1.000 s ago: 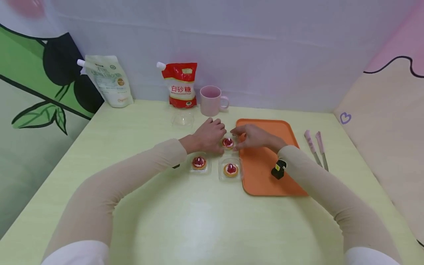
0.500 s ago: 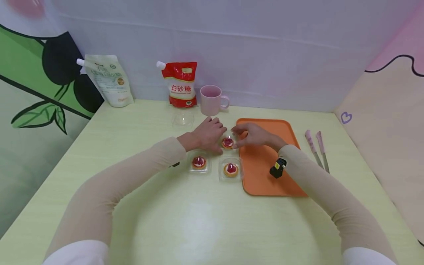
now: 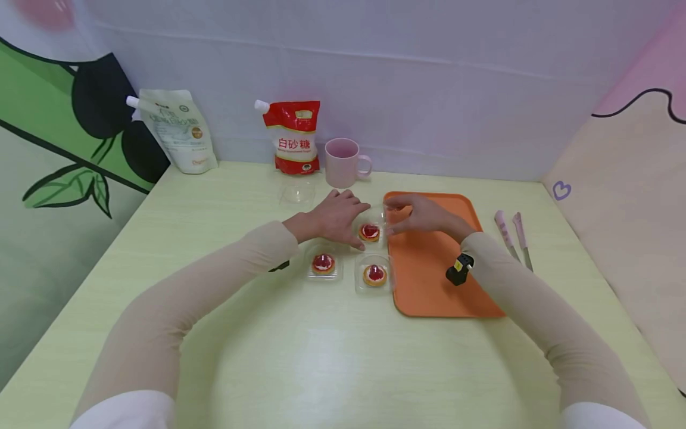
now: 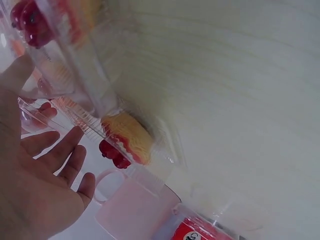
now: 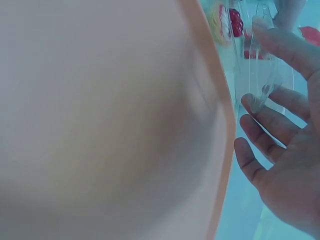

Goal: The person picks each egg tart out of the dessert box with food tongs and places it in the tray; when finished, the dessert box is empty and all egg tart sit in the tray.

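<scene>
Red-topped tarts in clear plastic boxes stand together mid-table: a back right tart (image 3: pixel 369 232), a front left tart (image 3: pixel 323 263) and a front right tart (image 3: pixel 374 274). Another boxed tart (image 4: pixel 127 140) shows in the left wrist view; in the head view the left hand hides it. My left hand (image 3: pixel 339 217) lies at the left of the back right box, thumb and fingers spread. Facing it from the right, my right hand (image 3: pixel 420 215) holds a clear plastic lid (image 5: pixel 255 75) between thumb and fingertips; whether the lid is attached to the box I cannot tell.
An orange tray (image 3: pixel 429 292) lies under the right forearm. Two pink-handled utensils (image 3: pixel 506 232) lie to its right. A pink mug (image 3: pixel 341 164), a red sugar bag (image 3: pixel 296 140) and a pale pouch (image 3: pixel 179 134) stand at the back wall, with a clear plastic piece (image 3: pixel 297 193) before them.
My right hand has shifted slightly right, away from the tart, with the clear lid. The left hand's fingers have spread wider beside the box. The other boxes stay put.
</scene>
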Tool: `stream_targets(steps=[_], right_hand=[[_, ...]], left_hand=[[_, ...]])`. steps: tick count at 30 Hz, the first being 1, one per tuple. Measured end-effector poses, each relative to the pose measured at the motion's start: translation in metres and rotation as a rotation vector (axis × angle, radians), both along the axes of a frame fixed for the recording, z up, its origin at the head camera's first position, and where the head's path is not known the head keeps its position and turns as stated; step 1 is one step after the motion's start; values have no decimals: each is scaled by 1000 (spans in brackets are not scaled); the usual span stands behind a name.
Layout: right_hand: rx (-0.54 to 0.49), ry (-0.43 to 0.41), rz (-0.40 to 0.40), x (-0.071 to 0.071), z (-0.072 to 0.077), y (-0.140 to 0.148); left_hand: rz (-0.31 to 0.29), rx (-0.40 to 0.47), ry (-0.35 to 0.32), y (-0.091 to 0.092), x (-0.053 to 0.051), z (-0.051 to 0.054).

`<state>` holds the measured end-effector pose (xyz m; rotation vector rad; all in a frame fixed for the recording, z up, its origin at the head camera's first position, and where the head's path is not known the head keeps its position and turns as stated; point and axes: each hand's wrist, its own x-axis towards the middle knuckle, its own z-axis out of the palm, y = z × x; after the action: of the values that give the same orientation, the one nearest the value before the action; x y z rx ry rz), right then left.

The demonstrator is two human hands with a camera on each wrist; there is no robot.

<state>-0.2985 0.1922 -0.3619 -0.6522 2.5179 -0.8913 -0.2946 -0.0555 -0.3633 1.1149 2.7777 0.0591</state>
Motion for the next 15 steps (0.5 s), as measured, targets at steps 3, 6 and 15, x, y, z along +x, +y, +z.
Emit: stream_targets(steps=[3,6,15], right_hand=[[4,5,-7,1,2,6],[9,3,-18,2,2,10],[12,4,-36,5,5,17]], left_hand=[[-6,10,-10,1,0,-1],[-10,15,-3,1,-1,-3],[3,16,0,1,-1,-6]])
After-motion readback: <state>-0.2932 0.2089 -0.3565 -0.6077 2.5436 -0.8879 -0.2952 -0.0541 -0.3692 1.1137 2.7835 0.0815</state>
